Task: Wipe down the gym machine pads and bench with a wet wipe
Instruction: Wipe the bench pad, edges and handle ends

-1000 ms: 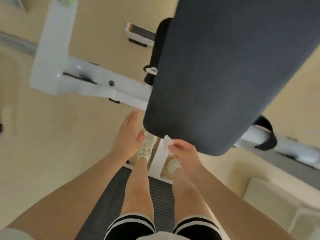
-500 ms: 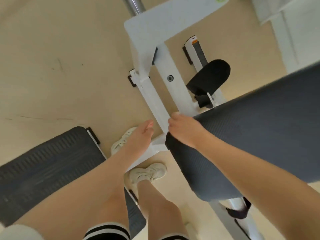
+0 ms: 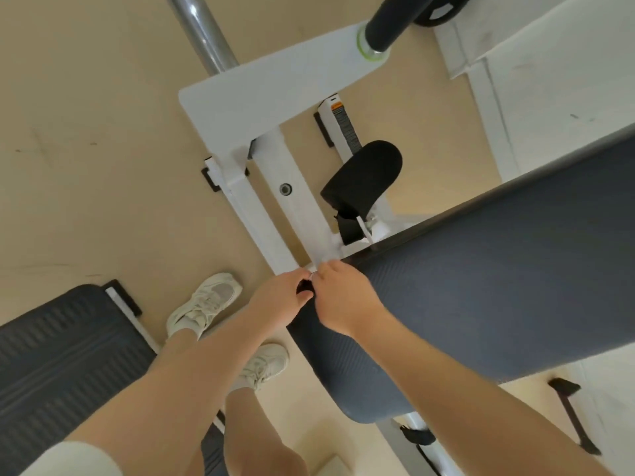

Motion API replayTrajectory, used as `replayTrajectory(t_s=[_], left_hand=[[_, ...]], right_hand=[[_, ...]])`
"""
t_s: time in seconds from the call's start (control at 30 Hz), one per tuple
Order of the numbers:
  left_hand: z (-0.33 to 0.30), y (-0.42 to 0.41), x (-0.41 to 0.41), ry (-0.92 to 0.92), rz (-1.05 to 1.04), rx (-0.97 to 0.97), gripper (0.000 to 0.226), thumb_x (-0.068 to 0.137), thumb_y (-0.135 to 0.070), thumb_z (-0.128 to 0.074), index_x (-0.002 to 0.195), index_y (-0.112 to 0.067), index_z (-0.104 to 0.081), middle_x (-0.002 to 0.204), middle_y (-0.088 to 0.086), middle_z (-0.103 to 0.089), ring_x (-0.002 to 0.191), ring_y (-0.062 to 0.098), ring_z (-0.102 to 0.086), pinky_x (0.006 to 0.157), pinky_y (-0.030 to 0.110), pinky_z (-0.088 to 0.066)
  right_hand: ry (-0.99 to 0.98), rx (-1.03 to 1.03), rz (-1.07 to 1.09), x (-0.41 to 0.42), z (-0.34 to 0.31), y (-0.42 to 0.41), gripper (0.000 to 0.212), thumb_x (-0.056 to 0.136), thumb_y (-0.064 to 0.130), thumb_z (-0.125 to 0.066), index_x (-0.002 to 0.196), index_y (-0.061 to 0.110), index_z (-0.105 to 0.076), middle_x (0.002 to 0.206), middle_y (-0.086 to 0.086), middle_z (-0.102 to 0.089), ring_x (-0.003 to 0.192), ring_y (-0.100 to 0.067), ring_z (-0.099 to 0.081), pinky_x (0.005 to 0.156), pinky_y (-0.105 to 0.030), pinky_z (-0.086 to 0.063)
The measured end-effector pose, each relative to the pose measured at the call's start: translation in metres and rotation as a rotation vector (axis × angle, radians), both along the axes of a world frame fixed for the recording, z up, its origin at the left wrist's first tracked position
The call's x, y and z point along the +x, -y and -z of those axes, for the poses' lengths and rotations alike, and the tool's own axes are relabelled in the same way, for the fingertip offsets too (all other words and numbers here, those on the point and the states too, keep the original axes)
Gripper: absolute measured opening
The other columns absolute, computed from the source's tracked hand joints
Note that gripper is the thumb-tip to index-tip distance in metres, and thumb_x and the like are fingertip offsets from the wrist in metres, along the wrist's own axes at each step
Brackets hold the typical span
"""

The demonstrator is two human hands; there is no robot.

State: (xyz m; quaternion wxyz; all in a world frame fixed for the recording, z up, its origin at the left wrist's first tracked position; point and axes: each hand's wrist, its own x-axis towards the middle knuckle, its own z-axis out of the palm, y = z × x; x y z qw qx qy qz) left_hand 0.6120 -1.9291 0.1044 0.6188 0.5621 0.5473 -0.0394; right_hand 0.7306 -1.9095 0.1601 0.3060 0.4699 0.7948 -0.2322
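Floor (image 3: 86,166) is tan under a white frame (image 3: 261,97). Both hands, left (image 3: 278,297) and right (image 3: 343,300), pinch a mostly hidden wipe (image 3: 321,264) at the grey pad (image 3: 481,286)'s end; bench (image 3: 58,355) is cut off.

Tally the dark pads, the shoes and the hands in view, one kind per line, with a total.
Dark pads: 3 (large grey pad, small black pad, ribbed pad)
Shoes: 2 ()
Hands: 2 (left hand, right hand)
Total: 7

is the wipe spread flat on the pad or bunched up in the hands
Bunched, not spread: only a small white bit of the wipe shows above the left hand and right hand, at the pad end.
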Motion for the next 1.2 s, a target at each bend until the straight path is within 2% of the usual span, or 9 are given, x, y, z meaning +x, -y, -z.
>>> replayTrajectory(t_s=[0.2, 0.33, 0.47, 0.53, 0.6, 0.73, 0.87, 1.0, 1.2], left_hand=[[-0.008, -0.01, 0.004, -0.012, 0.038, -0.077, 0.039, 0.09, -0.032, -0.051, 0.126, -0.019, -0.044, 0.115, 0.0, -0.055, 0.096, 0.017, -0.057, 0.079, 0.027, -0.047], [-0.024, -0.032, 0.017, 0.002, 0.108, -0.058, 0.038, 0.092, -0.031, -0.047, 0.128, -0.018, -0.044, 0.119, 0.0, -0.053, 0.095, 0.012, -0.054, 0.08, 0.024, -0.045], [-0.044, -0.057, 0.04, 0.076, 0.145, 0.05, 0.039, 0.094, -0.026, -0.045, 0.131, -0.014, -0.042, 0.141, 0.001, -0.036, 0.119, 0.015, -0.046, 0.092, 0.021, -0.034], [-0.055, -0.069, 0.053, 0.095, 0.141, 0.07, 0.04, 0.095, -0.024, -0.044, 0.133, -0.014, -0.041, 0.142, 0.001, -0.036, 0.123, 0.015, -0.043, 0.097, 0.023, -0.033], [-0.062, -0.081, 0.066, 0.102, 0.148, 0.085, 0.041, 0.094, -0.022, -0.044, 0.135, -0.014, -0.039, 0.141, 0.003, -0.038, 0.123, 0.016, -0.044, 0.099, 0.026, -0.035], [-0.073, -0.1, 0.1, 0.152, 0.089, 0.119, 0.045, 0.095, -0.022, -0.045, 0.139, -0.016, -0.035, 0.139, 0.003, -0.043, 0.123, 0.017, -0.046, 0.097, 0.026, -0.037], [-0.083, -0.119, 0.143, 0.219, 0.077, 0.201, 0.054, 0.094, -0.032, -0.048, 0.142, -0.017, -0.031, 0.145, 0.0, -0.039, 0.132, 0.015, -0.038, 0.107, 0.031, -0.03], [-0.087, -0.127, 0.173, 0.204, 0.034, 0.288, 0.055, 0.089, -0.031, -0.057, 0.138, -0.017, -0.037, 0.136, 0.003, -0.049, 0.125, 0.017, -0.045, 0.102, 0.029, -0.035], [-0.092, -0.135, 0.182, 0.041, 0.071, 0.268, 0.051, 0.087, -0.032, -0.059, 0.133, -0.019, -0.043, 0.127, 0.001, -0.056, 0.117, 0.018, -0.053, 0.099, 0.032, -0.04]], right_hand=[[0.164, 0.142, -0.13, 0.064, -0.044, -0.053, 0.033, 0.094, 0.021, -0.034, 0.082, 0.01, -0.064, 0.082, -0.004, -0.059, 0.077, -0.02, -0.053, 0.074, -0.034, -0.046], [0.337, 0.448, 0.042, 0.126, -0.075, -0.088, 0.03, 0.088, 0.018, -0.042, 0.077, 0.007, -0.067, 0.076, -0.009, -0.066, 0.078, -0.028, -0.059, 0.087, -0.039, -0.045], [0.347, 0.265, 0.093, 0.11, -0.073, -0.071, 0.039, 0.089, 0.026, -0.038, 0.116, 0.003, -0.054, 0.114, -0.016, -0.058, 0.109, -0.032, -0.048, 0.104, -0.042, -0.033], [0.295, 0.139, 0.091, 0.101, -0.073, -0.054, 0.057, 0.093, 0.03, -0.038, 0.141, 0.002, -0.026, 0.147, -0.02, -0.03, 0.137, -0.036, -0.022, 0.116, -0.045, -0.009], [0.216, 0.105, 0.066, 0.106, -0.076, -0.053, 0.061, 0.096, 0.03, -0.035, 0.146, 0.003, -0.013, 0.154, -0.016, -0.015, 0.143, -0.032, -0.007, 0.116, -0.039, 0.003], [0.281, 0.259, -0.054, 0.157, -0.092, -0.096, 0.052, 0.096, 0.035, -0.028, 0.134, 0.001, -0.041, 0.137, -0.016, -0.046, 0.132, -0.033, -0.034, 0.114, -0.043, -0.016], [0.37, 0.436, 0.064, 0.222, -0.117, -0.139, 0.061, 0.091, 0.038, -0.017, 0.11, 0.003, -0.063, 0.113, -0.015, -0.064, 0.115, -0.033, -0.053, 0.107, -0.043, -0.033], [0.338, 0.439, 0.117, 0.218, -0.118, -0.14, 0.053, 0.092, 0.037, -0.026, 0.104, 0.0, -0.063, 0.105, -0.016, -0.064, 0.106, -0.034, -0.053, 0.104, -0.043, -0.034], [0.119, 0.299, -0.094, 0.228, -0.121, -0.139, 0.047, 0.098, 0.035, -0.029, 0.126, 0.004, -0.051, 0.129, -0.015, -0.054, 0.123, -0.031, -0.045, 0.112, -0.044, -0.023]])
